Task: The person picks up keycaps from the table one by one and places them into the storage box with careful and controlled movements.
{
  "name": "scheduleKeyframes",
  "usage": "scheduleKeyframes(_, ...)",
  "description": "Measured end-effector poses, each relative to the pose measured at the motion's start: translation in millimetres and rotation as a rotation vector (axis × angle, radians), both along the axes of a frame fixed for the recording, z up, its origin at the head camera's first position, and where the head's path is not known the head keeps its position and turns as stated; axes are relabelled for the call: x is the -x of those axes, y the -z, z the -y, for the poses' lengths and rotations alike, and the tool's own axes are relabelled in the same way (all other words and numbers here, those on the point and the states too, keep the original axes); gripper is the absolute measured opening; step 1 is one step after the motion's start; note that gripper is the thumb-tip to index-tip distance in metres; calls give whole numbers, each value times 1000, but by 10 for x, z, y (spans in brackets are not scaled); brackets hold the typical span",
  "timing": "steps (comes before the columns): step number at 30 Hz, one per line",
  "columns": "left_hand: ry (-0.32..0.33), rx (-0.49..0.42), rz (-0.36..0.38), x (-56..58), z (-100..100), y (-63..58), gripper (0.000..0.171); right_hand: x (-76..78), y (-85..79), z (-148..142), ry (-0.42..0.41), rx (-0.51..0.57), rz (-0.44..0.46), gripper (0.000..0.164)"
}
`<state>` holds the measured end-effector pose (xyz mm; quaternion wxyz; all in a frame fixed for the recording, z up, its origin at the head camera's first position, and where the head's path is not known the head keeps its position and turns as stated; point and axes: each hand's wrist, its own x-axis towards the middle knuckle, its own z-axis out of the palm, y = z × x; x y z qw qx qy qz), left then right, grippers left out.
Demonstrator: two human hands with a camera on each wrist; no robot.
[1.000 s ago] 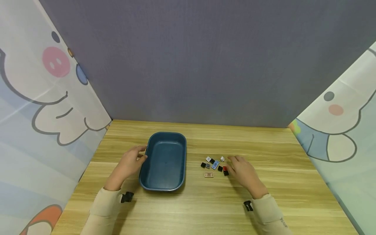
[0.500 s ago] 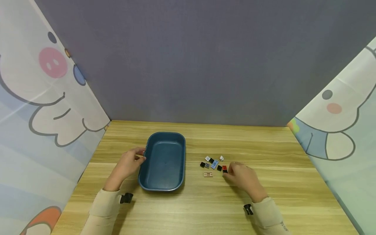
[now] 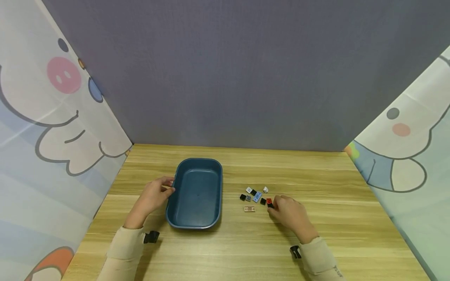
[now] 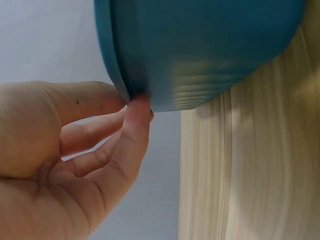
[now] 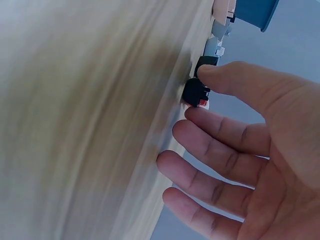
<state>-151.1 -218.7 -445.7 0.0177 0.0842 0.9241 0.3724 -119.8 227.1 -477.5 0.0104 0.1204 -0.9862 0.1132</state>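
Observation:
My left hand [image 3: 153, 197] pinches the left rim of a deep blue plastic bin [image 3: 219, 195]. In the left wrist view, thumb and finger meet across the rim of the bin [image 4: 210, 45]. To the right of the bin, my right hand [image 3: 291, 214] is low over the table at a small red-and-black block [image 3: 269, 201]. The right wrist view has thumb and index fingertips at opposite sides of the block [image 5: 193, 93], while the other fingers are loosely bent. Beside it lie a small black block [image 3: 263, 201] and a light-blue printed piece [image 3: 257, 196].
More small pieces lie in the cluster: a white block [image 3: 249, 190], another white block [image 3: 265, 190], a black one [image 3: 243, 197], a grey one [image 3: 248, 198] and a beige printed tile [image 3: 249, 209]. A grey partition [image 3: 239, 97] stands behind the wooden table [image 3: 225, 261].
Over the last second my right hand has moved down and its fingers have drawn together at the red-and-black block. My left hand and the bin have stayed in place.

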Motion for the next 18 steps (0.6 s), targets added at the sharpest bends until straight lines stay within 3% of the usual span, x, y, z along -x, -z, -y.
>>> scheduleKeyframes(5, -2, -13, 4, 1, 4, 6, 38, -19, -39, 9, -8, 9, -15, 31)
scheduleKeyframes(10, -5, -28, 4, -1, 11, 20, 37, -5, -99, 52, -58, 43, -92, 17)
scheduleKeyframes(18, -12, -60, 5, -7, 24, 42, 37, 82, -236, 241, -149, 114, -188, 20)
